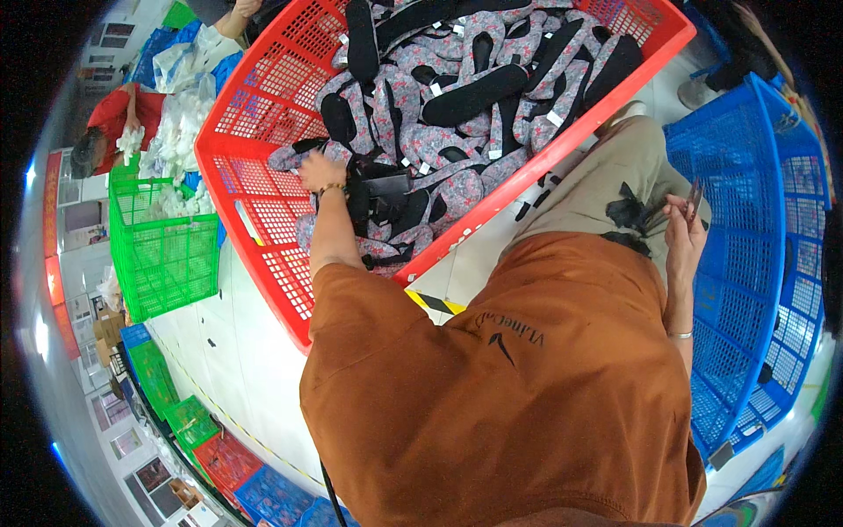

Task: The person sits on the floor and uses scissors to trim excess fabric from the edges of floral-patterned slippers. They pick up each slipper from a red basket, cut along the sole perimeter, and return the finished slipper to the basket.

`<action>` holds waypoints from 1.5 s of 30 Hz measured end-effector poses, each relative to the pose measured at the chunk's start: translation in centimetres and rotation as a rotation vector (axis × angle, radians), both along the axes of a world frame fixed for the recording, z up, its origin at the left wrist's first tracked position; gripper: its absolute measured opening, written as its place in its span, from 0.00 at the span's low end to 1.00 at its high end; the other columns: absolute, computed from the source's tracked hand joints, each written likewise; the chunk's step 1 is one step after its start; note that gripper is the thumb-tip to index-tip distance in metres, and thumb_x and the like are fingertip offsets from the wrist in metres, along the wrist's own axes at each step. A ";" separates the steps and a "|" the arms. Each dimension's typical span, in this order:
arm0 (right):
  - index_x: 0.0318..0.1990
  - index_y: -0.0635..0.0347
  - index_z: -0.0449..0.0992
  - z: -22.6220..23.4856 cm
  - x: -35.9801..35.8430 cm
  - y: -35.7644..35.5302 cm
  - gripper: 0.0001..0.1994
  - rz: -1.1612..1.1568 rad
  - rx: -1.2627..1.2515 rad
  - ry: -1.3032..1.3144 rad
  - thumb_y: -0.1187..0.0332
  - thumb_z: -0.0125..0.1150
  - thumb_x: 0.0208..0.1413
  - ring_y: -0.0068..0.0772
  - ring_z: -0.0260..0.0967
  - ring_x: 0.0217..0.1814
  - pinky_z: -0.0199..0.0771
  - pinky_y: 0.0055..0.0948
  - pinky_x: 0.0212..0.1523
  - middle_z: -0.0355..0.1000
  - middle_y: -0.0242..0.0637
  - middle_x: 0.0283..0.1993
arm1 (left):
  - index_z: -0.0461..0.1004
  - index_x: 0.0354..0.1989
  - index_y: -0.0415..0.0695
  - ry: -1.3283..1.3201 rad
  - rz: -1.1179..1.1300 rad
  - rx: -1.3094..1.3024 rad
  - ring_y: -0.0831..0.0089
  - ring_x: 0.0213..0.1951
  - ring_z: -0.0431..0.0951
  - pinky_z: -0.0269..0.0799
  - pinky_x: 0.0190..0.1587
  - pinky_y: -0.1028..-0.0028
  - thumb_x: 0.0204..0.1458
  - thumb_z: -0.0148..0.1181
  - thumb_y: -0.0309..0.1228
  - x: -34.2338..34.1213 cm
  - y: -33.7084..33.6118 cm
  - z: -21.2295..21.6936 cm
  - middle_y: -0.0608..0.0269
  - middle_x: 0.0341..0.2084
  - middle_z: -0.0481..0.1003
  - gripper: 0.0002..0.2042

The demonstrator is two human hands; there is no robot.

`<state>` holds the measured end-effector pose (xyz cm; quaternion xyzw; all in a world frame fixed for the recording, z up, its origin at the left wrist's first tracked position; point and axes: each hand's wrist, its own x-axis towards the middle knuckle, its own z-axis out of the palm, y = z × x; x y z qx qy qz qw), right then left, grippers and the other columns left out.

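My left hand (323, 174) reaches into a big red plastic basket (562, 143), fingers spread and touching the pile near its left wall. The pile is made of grey-and-pink floral slippers (436, 143) with black soles, many with small white tags. A black sole (475, 95) lies uppermost in the middle. Beside the left wrist is a dark, box-like thing (386, 186) I cannot make out. My right hand (684, 230) is closed by my right thigh around small metal thread snips (695, 197), points upward.
Black scraps (627, 212) lie on my trousers. Blue crates (736, 263) stand close on my right. At the left is a green crate (164, 250) with white material, near a person in red (123, 132). More coloured crates (226, 458) line the lower left. Another person's leg (733, 66) is upper right.
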<state>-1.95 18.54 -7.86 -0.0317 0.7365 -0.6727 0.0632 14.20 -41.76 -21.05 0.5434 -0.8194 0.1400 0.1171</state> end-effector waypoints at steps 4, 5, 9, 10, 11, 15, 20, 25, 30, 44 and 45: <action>0.43 0.63 0.73 -0.1 -0.3 0.3 0.10 0.047 0.049 0.024 0.73 0.48 0.57 0.07 0.48 0.18 0.45 0.11 0.18 0.68 0.25 0.30 | 0.75 0.41 0.41 -0.205 0.273 0.775 0.61 0.40 0.76 0.69 0.43 0.63 0.40 0.61 0.47 7.3 -5.2 -6.6 0.52 0.40 0.75 0.24; 0.43 0.63 0.73 -0.4 0.2 0.7 0.10 0.022 0.034 0.019 0.73 0.48 0.57 0.07 0.48 0.18 0.45 0.11 0.18 0.68 0.24 0.30 | 0.74 0.42 0.39 -0.208 0.240 0.870 0.62 0.40 0.76 0.70 0.42 0.64 0.40 0.62 0.49 6.0 -6.5 -5.3 0.51 0.41 0.75 0.26; 0.42 0.63 0.73 -0.4 0.1 0.4 0.09 0.021 0.076 0.022 0.72 0.48 0.57 0.07 0.48 0.19 0.44 0.11 0.18 0.67 0.24 0.29 | 0.72 0.44 0.34 -0.064 0.314 0.952 0.66 0.28 0.77 0.72 0.29 0.71 0.36 0.65 0.53 4.2 0.5 -0.5 0.52 0.39 0.75 0.34; 0.42 0.63 0.73 -0.4 0.2 0.3 0.09 0.026 0.082 0.020 0.72 0.49 0.57 0.07 0.48 0.19 0.44 0.11 0.18 0.67 0.24 0.29 | 0.72 0.44 0.34 -0.083 0.314 0.975 0.67 0.29 0.77 0.72 0.29 0.71 0.35 0.65 0.53 4.0 0.4 -0.4 0.52 0.39 0.74 0.34; 0.42 0.63 0.73 -0.3 0.2 0.2 0.09 0.031 0.082 0.021 0.72 0.49 0.57 0.07 0.48 0.19 0.44 0.11 0.18 0.67 0.23 0.29 | 0.71 0.44 0.34 -0.097 0.315 0.994 0.67 0.29 0.77 0.72 0.28 0.71 0.35 0.65 0.54 3.7 0.0 -0.1 0.52 0.39 0.74 0.35; 0.40 0.63 0.74 0.6 0.1 -0.4 0.07 0.043 0.124 0.039 0.74 0.53 0.54 0.08 0.51 0.22 0.50 0.11 0.22 0.65 0.22 0.27 | 0.73 0.36 0.30 -0.055 0.003 0.978 0.64 0.32 0.76 0.69 0.36 0.69 0.32 0.71 0.41 3.8 -4.5 -2.6 0.53 0.33 0.76 0.27; 0.37 0.64 0.73 0.0 0.1 -0.3 0.07 0.072 0.181 0.137 0.77 0.59 0.49 0.10 0.55 0.26 0.56 0.12 0.28 0.62 0.20 0.26 | 0.75 0.28 0.33 0.220 -0.157 1.068 0.68 0.29 0.75 0.68 0.32 0.71 0.28 0.70 0.24 -0.6 -3.4 5.8 0.55 0.27 0.76 0.16; 0.37 0.64 0.73 -0.1 0.4 -0.4 0.06 0.070 0.130 0.089 0.76 0.59 0.50 0.10 0.56 0.27 0.56 0.12 0.28 0.63 0.20 0.26 | 0.76 0.28 0.37 0.645 -0.493 0.860 0.77 0.25 0.74 0.68 0.30 0.78 0.31 0.66 0.22 -3.0 -3.1 12.2 0.63 0.22 0.76 0.12; 0.39 0.65 0.74 0.9 0.6 0.8 0.07 0.068 0.065 -0.033 0.73 0.52 0.55 0.12 0.59 0.28 0.59 0.13 0.29 0.65 0.22 0.27 | 0.73 0.42 0.36 1.060 -0.842 0.884 0.74 0.35 0.75 0.69 0.42 0.77 0.41 0.62 0.18 -8.5 5.6 20.8 0.61 0.35 0.76 0.16; 0.52 0.65 0.66 7.8 1.0 -0.2 0.26 0.333 -0.194 0.027 0.69 0.65 0.45 0.11 0.60 0.32 0.64 0.16 0.32 0.69 0.34 0.47 | 0.66 0.49 0.41 0.977 -1.233 2.319 0.71 0.43 0.74 0.69 0.48 0.72 0.46 0.57 0.19 -19.2 33.2 23.3 0.61 0.42 0.73 0.19; 0.51 0.66 0.66 7.2 1.4 -1.2 0.28 0.200 -0.247 0.157 0.67 0.68 0.41 0.14 0.62 0.34 0.65 0.17 0.35 0.70 0.32 0.43 | 0.67 0.49 0.41 0.892 -1.248 2.378 0.71 0.43 0.74 0.68 0.48 0.73 0.45 0.57 0.19 -19.5 35.0 22.6 0.62 0.42 0.73 0.19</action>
